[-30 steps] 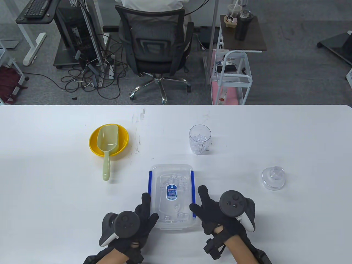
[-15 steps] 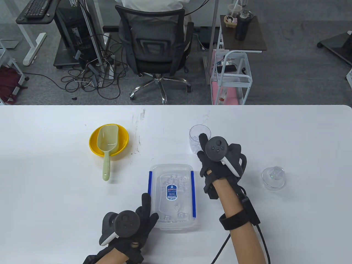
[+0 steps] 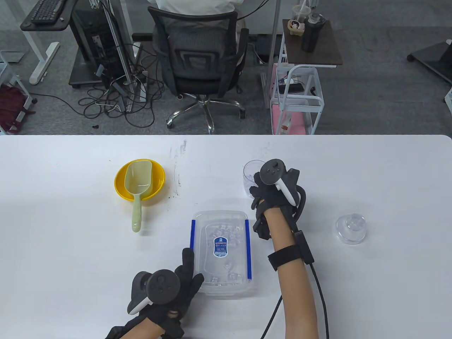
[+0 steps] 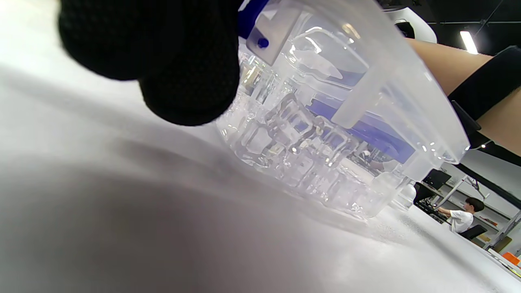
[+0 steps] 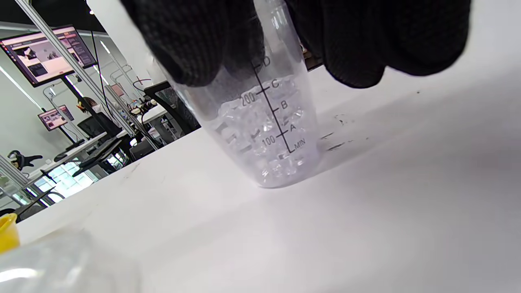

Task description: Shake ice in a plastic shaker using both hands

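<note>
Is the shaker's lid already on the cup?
No: the lid lies on the table, apart from the open cup the right hand grips.

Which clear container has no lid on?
The round cup under the right hand; its top is open. The rectangular box by the left hand is lidded.

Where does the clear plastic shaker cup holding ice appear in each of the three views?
Table view: clear plastic shaker cup right of centre, beside the right hand.
Left wrist view: not in it.
Right wrist view: upper centre, standing on the white table.
Shared landmark: the lidded clear ice box.
</note>
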`<state>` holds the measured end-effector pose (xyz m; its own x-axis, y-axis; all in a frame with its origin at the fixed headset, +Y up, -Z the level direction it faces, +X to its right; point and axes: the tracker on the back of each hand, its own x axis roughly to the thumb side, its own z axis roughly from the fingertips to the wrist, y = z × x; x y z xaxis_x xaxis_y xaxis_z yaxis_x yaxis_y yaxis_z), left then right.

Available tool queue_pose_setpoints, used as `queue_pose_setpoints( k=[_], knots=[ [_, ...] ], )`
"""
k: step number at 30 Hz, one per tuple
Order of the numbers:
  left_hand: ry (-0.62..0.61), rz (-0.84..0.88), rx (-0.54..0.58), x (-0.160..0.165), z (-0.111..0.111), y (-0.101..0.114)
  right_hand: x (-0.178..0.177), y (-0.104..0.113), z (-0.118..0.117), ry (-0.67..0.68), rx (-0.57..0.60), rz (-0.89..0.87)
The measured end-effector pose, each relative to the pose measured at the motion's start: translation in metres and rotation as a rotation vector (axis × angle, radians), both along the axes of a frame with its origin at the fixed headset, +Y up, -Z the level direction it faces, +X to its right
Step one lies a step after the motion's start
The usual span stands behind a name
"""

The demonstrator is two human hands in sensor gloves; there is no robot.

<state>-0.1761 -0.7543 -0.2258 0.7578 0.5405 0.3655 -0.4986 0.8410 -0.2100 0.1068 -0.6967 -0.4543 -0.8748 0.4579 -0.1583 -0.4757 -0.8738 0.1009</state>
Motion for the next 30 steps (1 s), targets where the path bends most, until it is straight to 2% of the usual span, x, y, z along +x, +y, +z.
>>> queue_pose_setpoints(
  k=[5, 10, 14, 16, 18, 21, 24, 27, 30],
  knots=[
    [0.001, 0.001, 0.000, 0.000, 0.000, 0.000, 0.005, -0.001, 0.006, 0.010, 0.103, 0.016],
    [-0.009, -0.012, -0.036, -0.004, -0.003, 0.004, 0.012, 0.002, 0.025, 0.016, 0.203, 0.048],
    [0.012, 0.037, -0.054, -0.015, -0.008, 0.019, 0.013, 0.022, 0.051, 0.043, 0.300, 0.023],
    [0.063, 0.072, 0.033, -0.020, -0.011, 0.036, 0.013, 0.037, 0.067, 0.069, 0.359, -0.030],
    [0.101, 0.092, 0.175, -0.022, -0.015, 0.061, 0.010, 0.054, 0.089, 0.108, 0.432, -0.096],
    [0.125, 0.164, 0.281, -0.020, -0.020, 0.092, 0.004, 0.074, 0.122, 0.174, 0.511, -0.167],
    [0.087, 0.266, 0.365, -0.011, -0.027, 0.112, -0.006, 0.086, 0.152, 0.244, 0.564, -0.231],
    [0.022, 0.328, 0.407, 0.004, -0.032, 0.120, -0.017, 0.092, 0.176, 0.319, 0.611, -0.271],
    [-0.069, 0.310, 0.364, 0.018, -0.036, 0.118, -0.029, 0.093, 0.192, 0.388, 0.621, -0.291]
  ],
)
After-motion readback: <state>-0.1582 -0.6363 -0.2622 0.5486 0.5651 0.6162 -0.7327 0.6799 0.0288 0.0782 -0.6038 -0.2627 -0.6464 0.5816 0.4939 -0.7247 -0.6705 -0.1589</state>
